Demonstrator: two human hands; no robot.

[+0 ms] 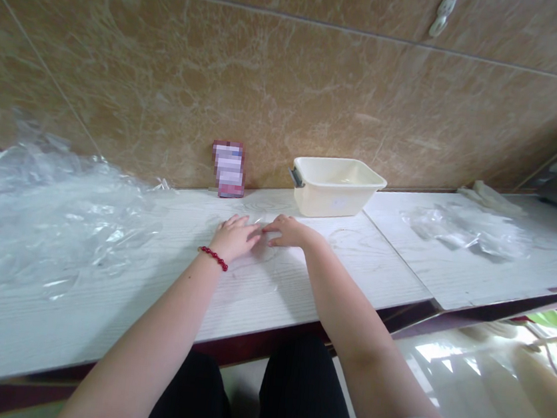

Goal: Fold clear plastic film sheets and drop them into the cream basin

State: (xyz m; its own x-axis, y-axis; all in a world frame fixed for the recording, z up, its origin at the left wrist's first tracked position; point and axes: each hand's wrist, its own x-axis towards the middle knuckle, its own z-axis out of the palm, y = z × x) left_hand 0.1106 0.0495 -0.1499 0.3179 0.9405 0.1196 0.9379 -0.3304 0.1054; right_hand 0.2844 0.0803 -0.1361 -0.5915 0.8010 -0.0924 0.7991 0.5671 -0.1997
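My left hand [235,236] lies flat on the white table [97,296], fingers stretched out, a red bead bracelet [212,257] on its wrist. My right hand [286,231] rests beside it, fingertips meeting the left ones. Both hands press on a clear plastic bag [256,267] spread flat on the tabletop and hard to make out. Neither hand grips anything.
A large heap of clear plastic bags [41,215] covers the table's left part. A cream plastic basin [334,185] stands by the marble wall, a small pink box [229,168] left of it. More clear bags [462,230] lie on the right table section.
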